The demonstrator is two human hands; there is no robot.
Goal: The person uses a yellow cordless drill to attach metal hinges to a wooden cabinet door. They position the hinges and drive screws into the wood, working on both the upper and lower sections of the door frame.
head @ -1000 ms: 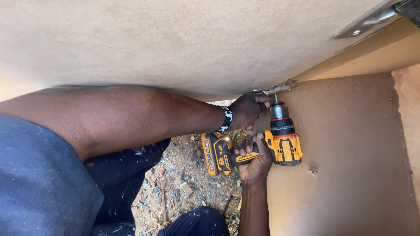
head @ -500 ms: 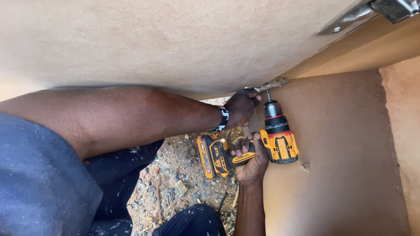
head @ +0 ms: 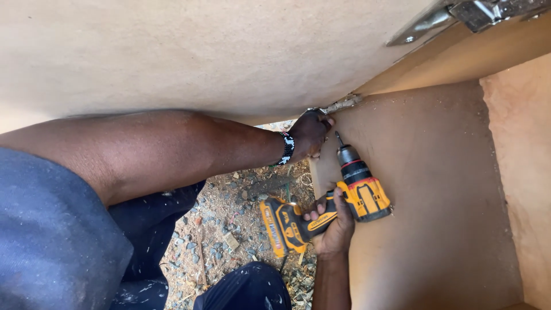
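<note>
Gravel ground (head: 229,206) strewn with wood chips (head: 231,241) and sawdust.

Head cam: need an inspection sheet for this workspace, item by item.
Surface: brown fibreboard panel under the drill, dusty; a larger pale board leans overhead.
Job's things: yellow and black cordless drill, bit pointing up toward a small metal bracket at the board's edge.
Clutter: sawdust and small stones on the bare ground.
Grippers: right hand grips the drill handle; left hand, with a beaded wristband, pinches at the bracket.
Cables: nothing seen; the drill carries a battery pack.
Surroundings: metal hinge at the top right; the person's blue sleeve and dark trousers at the lower left.
</note>
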